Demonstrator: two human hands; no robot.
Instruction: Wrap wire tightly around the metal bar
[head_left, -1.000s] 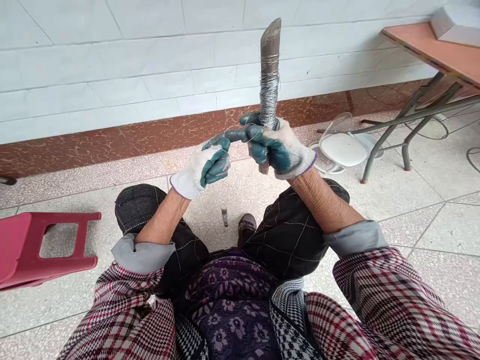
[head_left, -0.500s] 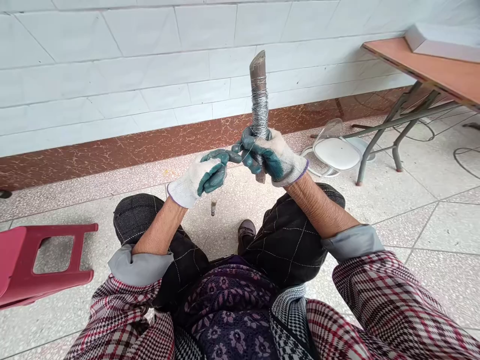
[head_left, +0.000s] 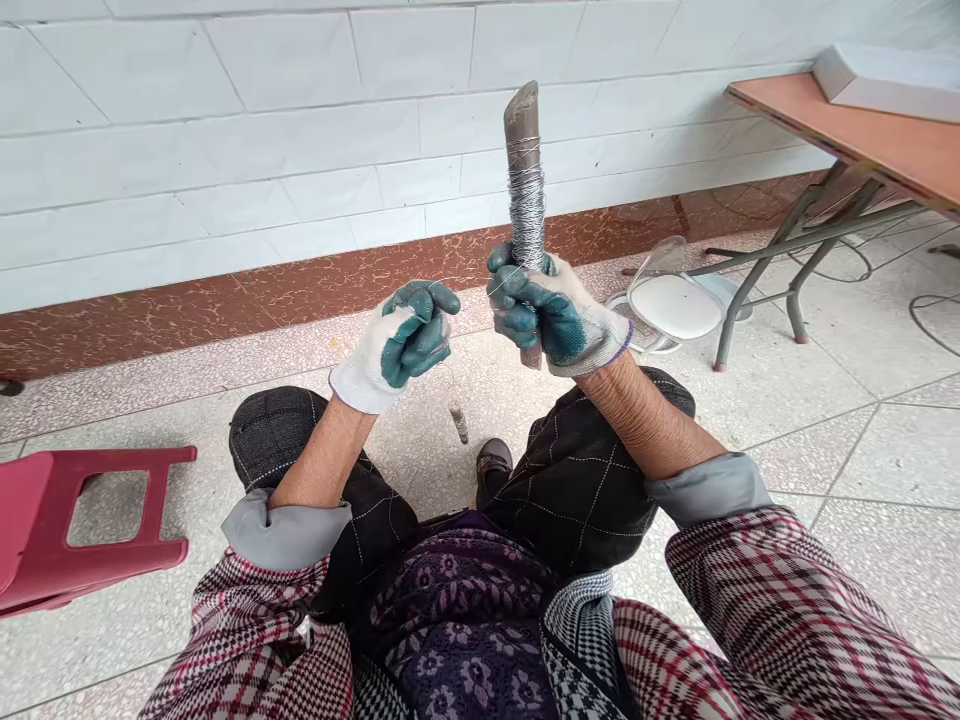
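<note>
My right hand [head_left: 551, 315], in a white and green glove, is closed round the lower part of an upright grey rod [head_left: 522, 120]. Thin silver wire [head_left: 527, 210] is wound in many turns round the rod's middle. My left hand [head_left: 401, 345], gloved the same way, is closed in a fist a little to the left, pinching the thin wire that runs across to the rod. A small grey cylinder [head_left: 458, 422] hangs below my left hand, tilted, above the floor. Both hands are held up over my knees.
A red plastic stool [head_left: 82, 520] stands on the tiled floor at the left. A folding table [head_left: 862, 135] with metal legs is at the right. A white round lid and clear container [head_left: 675, 300] lie under it. A white tiled wall is ahead.
My left hand has pulled away from the right hand to the left, opening a gap between them. The rod stands more upright and higher. The small hanging cylinder has swung to the right.
</note>
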